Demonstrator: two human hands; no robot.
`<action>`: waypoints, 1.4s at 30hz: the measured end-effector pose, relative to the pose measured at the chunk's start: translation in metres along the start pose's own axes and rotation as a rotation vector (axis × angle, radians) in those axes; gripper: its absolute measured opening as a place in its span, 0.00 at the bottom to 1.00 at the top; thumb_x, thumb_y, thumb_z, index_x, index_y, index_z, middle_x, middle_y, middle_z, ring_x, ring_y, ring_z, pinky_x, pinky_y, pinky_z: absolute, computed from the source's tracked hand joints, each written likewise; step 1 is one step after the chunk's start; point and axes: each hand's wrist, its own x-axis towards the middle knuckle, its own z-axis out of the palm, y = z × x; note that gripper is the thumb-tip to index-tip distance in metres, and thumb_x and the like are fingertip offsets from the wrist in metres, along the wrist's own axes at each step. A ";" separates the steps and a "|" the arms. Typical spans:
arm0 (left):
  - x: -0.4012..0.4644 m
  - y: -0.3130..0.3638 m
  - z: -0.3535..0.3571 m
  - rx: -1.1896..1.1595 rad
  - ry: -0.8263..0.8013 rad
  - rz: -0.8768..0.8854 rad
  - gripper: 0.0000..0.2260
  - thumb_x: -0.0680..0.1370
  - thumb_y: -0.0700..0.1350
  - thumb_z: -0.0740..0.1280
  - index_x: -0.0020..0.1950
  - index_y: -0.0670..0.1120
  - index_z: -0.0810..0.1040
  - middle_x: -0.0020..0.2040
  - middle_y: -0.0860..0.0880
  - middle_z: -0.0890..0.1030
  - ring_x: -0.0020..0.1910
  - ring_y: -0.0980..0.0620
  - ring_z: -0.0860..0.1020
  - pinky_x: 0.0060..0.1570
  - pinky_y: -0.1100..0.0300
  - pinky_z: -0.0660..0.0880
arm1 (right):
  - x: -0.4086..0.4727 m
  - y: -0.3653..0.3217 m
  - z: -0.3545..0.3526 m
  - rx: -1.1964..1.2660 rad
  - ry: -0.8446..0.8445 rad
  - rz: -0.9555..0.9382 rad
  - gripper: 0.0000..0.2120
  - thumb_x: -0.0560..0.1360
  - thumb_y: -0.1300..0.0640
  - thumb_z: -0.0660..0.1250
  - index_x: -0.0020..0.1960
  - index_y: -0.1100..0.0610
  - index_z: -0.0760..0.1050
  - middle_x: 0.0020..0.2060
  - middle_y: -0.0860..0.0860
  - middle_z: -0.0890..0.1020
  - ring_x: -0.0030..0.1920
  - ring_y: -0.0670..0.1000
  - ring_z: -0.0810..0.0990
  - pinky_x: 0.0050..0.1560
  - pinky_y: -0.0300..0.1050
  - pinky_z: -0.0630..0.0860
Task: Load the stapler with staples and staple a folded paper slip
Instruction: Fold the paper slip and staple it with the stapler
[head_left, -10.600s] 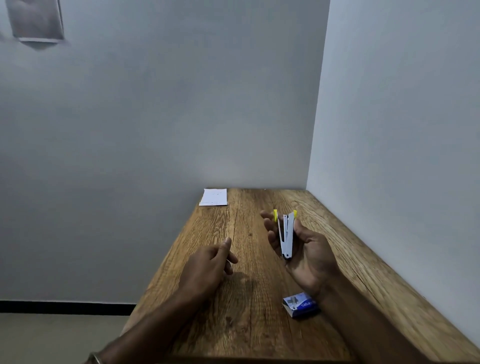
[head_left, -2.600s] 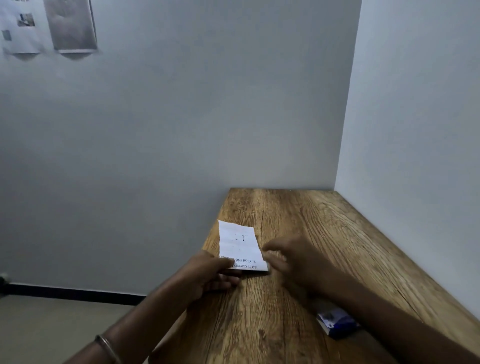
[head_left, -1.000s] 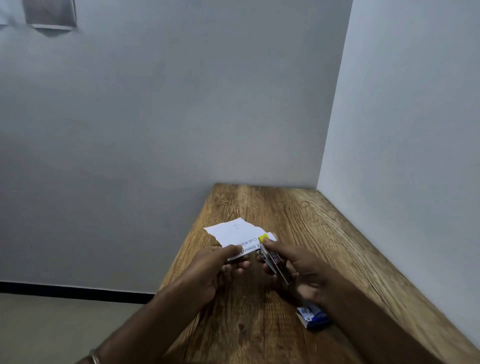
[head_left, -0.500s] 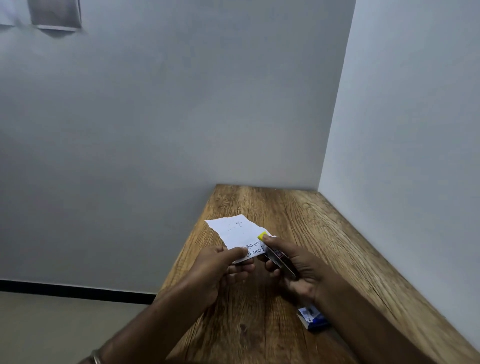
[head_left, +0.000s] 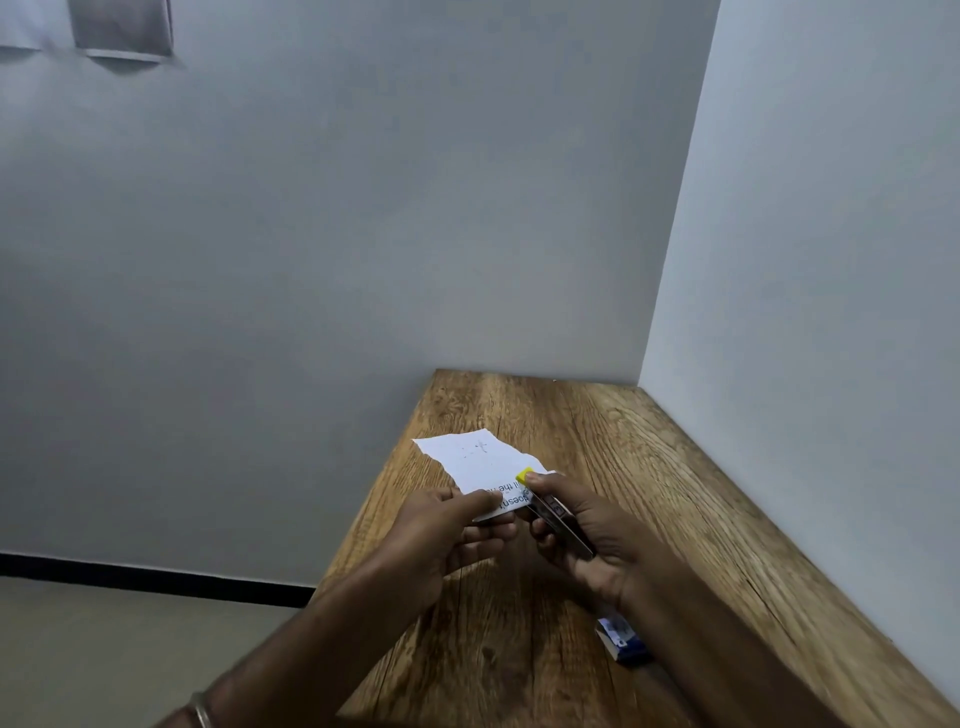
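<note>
A white folded paper slip (head_left: 475, 457) with printed text is held just above the wooden table (head_left: 649, 483). My left hand (head_left: 447, 535) pinches its near edge between thumb and fingers. My right hand (head_left: 587, 535) grips a small stapler (head_left: 550, 506) with a yellow tip. The stapler's yellow end sits over the slip's near right corner. Most of the stapler's body is hidden by my fingers.
A small blue staple box (head_left: 621, 639) lies on the table by my right forearm. Walls close the table's far and right sides. The table's left edge drops to the floor (head_left: 130, 649).
The slip has tilted a little and the stapler's tip has slid further onto its corner. Both hands have stayed in about the same spot.
</note>
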 end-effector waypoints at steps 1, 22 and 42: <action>0.000 0.000 0.000 -0.001 0.000 -0.001 0.08 0.76 0.37 0.71 0.51 0.33 0.80 0.41 0.37 0.86 0.37 0.48 0.86 0.33 0.62 0.82 | 0.000 0.000 0.000 0.001 0.002 -0.001 0.17 0.61 0.57 0.77 0.48 0.60 0.80 0.35 0.54 0.81 0.26 0.46 0.74 0.24 0.34 0.69; 0.003 0.000 0.000 0.006 0.023 -0.003 0.07 0.76 0.36 0.71 0.50 0.33 0.80 0.39 0.38 0.86 0.35 0.48 0.86 0.32 0.61 0.82 | -0.002 0.002 -0.008 0.045 -0.097 0.014 0.12 0.66 0.51 0.80 0.45 0.58 0.87 0.37 0.53 0.84 0.31 0.48 0.78 0.28 0.37 0.73; 0.008 0.010 -0.015 0.012 0.002 -0.001 0.12 0.75 0.39 0.73 0.54 0.33 0.80 0.44 0.37 0.86 0.37 0.48 0.86 0.30 0.62 0.81 | -0.018 -0.015 -0.037 -0.212 -0.106 -0.049 0.19 0.68 0.56 0.71 0.55 0.65 0.82 0.46 0.57 0.85 0.38 0.47 0.79 0.37 0.40 0.72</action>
